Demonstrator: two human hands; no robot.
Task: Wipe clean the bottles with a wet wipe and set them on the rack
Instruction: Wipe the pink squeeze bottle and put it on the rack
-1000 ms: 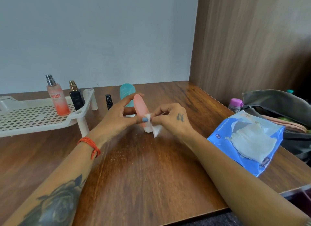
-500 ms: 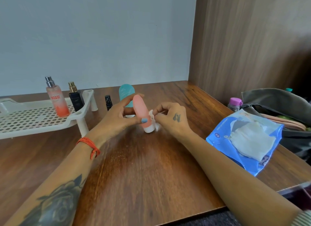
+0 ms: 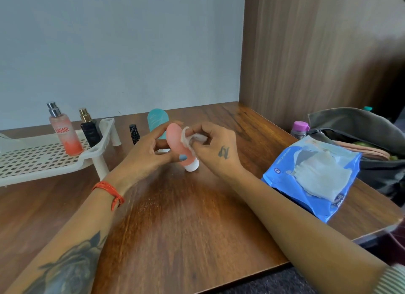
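Wipe (image 3: 192, 138) higher; two bottles (image 3: 65, 131) racked (image 3: 32, 160)

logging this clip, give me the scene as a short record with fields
left hand: left hand grips the pink bottle, white cap down
right hand: right hand pinches the wet wipe against the bottle's upper side
on rack: spray bottle and black bottle on white rack
waiting: teal bottle, small dark bottle on table
wipes pack: wipes pack, open
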